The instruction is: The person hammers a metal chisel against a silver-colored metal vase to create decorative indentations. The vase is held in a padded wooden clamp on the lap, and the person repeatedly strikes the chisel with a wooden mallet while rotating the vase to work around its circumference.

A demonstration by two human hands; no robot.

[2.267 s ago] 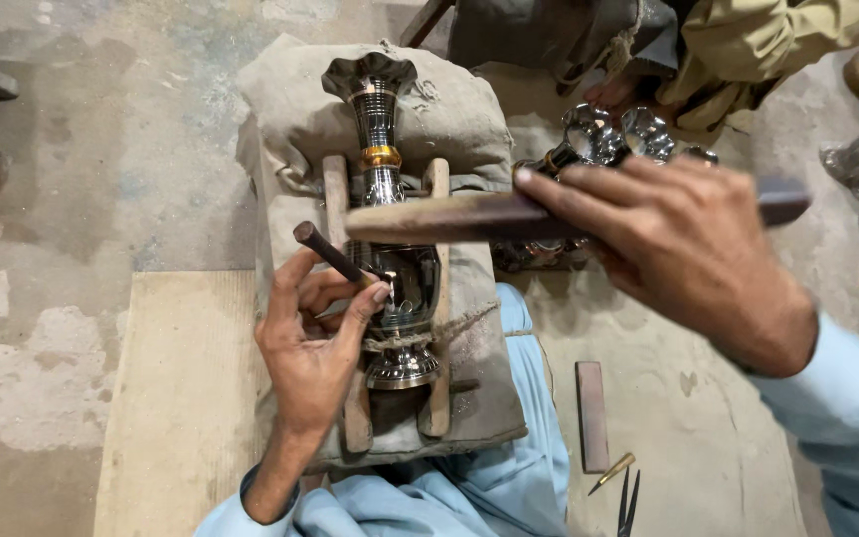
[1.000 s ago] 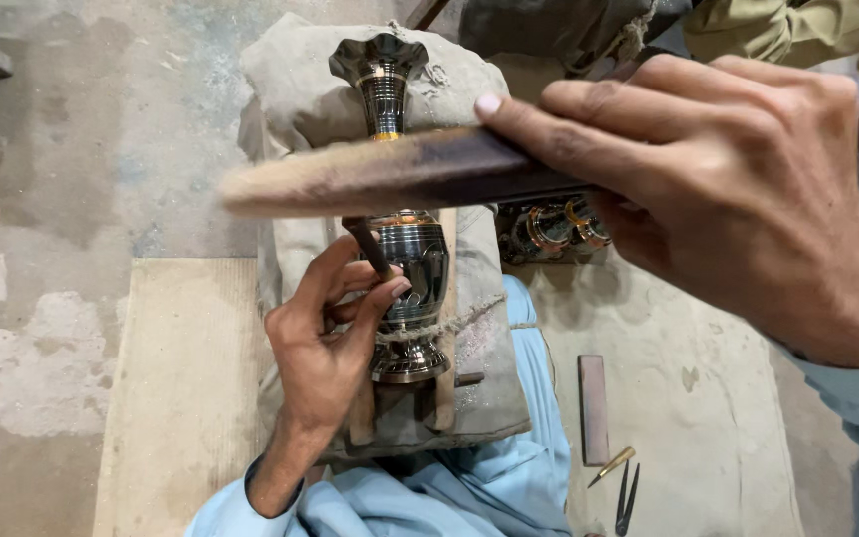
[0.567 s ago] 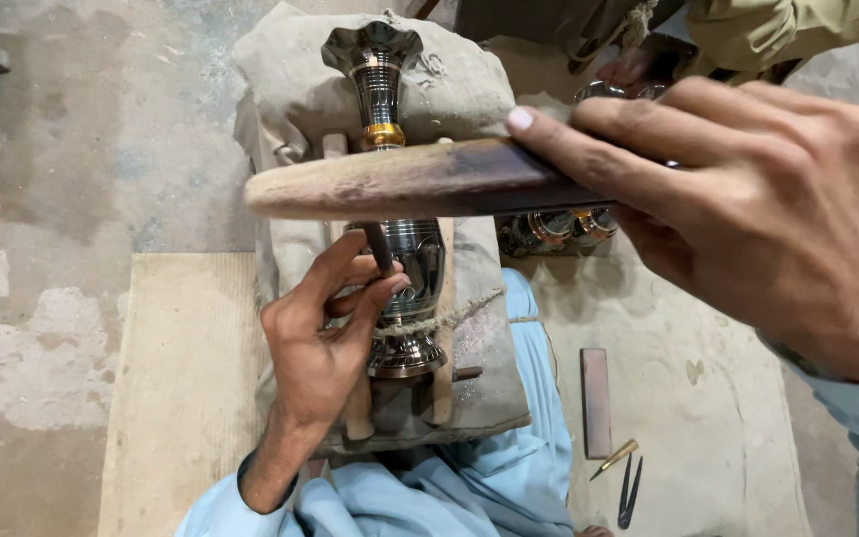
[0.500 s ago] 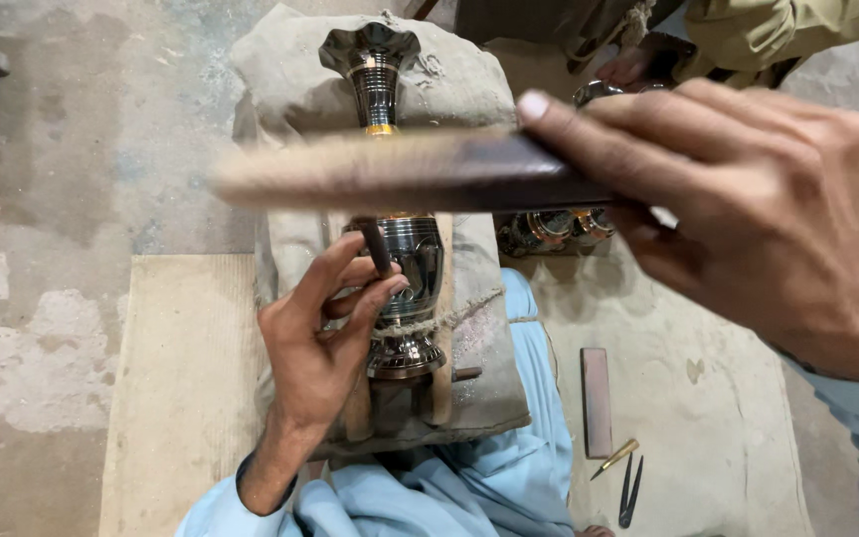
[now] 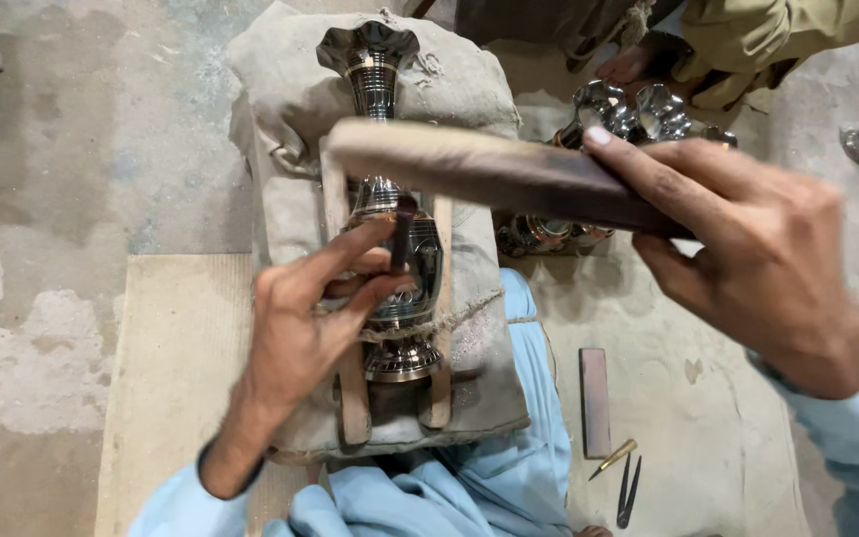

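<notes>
- Looking down from the head cam, a shiny metal vase point(image 5: 395, 259) lies on its side between 2 wooden slats point(image 5: 350, 388) on top of a grey sandbag point(image 5: 290, 129), flared mouth pointing away from the person.
- Left hand point(image 5: 305, 328) has its grip pinched around a small dark punch point(image 5: 403, 234), tip sitting right on the vase body.
- Right hand point(image 5: 758, 259) is wrapped tight around a long wooden mallet point(image 5: 489, 169), held crosswise just above the vase neck, slightly blurred.
- Right of the sandbag on the floor: a flat sharpening stone point(image 5: 596, 403), a brass-coloured pointed tool point(image 5: 613, 458) and dark tweezers point(image 5: 628, 490).
- More shiny vases point(image 5: 628, 109) lie behind the mallet.
</notes>
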